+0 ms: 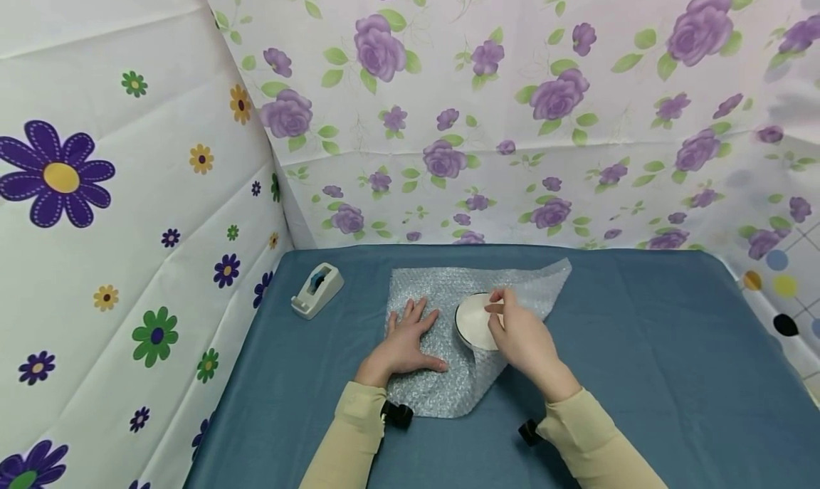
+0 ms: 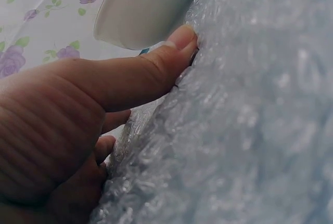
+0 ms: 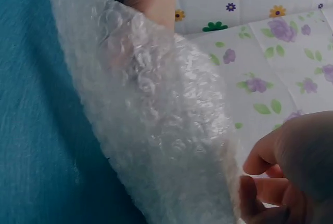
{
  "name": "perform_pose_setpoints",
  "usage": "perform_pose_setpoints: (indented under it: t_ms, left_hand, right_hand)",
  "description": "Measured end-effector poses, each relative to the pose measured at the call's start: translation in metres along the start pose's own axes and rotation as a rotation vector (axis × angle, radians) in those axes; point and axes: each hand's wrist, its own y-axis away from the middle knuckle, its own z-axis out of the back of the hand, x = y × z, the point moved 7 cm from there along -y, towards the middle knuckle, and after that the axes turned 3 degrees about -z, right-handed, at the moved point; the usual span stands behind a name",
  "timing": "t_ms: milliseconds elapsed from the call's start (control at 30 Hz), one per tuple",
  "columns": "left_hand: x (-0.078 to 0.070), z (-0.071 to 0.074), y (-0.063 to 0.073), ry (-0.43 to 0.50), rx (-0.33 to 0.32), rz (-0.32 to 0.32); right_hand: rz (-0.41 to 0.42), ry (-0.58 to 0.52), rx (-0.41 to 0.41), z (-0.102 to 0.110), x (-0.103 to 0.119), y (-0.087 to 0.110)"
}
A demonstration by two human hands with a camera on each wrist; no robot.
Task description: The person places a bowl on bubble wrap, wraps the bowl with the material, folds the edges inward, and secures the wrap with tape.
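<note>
A white bowl with a dark rim stands on a sheet of bubble wrap. Part of the wrap rises against the bowl's near right side. My left hand rests on the sheet left of the bowl, fingers spread and thumb pointing toward it. In the left wrist view, the bowl's pale side shows beyond the thumb. With curled fingers, my right hand holds the raised wrap at the bowl's right rim, fingertips over the opening. The right wrist view shows those fingers at the raised flap's edge; their exact contact is partly hidden.
A white tape dispenser with a blue hub sits at the back left of the blue-covered table. Flowered sheets hang behind the table and along its left side.
</note>
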Motion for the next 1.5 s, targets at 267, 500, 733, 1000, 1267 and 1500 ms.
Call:
perform_pose_setpoints:
  t_ms: [267,500,733,1000,1267,1500]
  left_hand:
    - [0.001,0.0,0.0,-0.002,0.001,0.005]
    - [0.0,-0.001,0.0,0.005,-0.001,0.004]
    - [0.0,-0.001,0.0,0.013,-0.003,0.0]
    - [0.0,0.0,0.0,-0.004,0.002,0.006]
    - [-0.021,0.022,0.0,-0.032,-0.202,-0.043]
    - [-0.078,0.034,-0.001,-0.065,-0.447,-0.343]
  right_hand:
    - [0.262,0.277,-0.156,-0.001,0.01,0.006]
    - [0.275,0.301,-0.18,-0.003,0.008,0.008]
    - [0.215,0.316,-0.132,-0.001,0.005,0.005]
    - [0.174,0.318,-0.025,-0.005,0.0,-0.002]
    - [0.14,0.274,0.08,-0.009,-0.005,-0.004]
    - [0.091,0.216,0.155,-0.009,-0.01,-0.006]
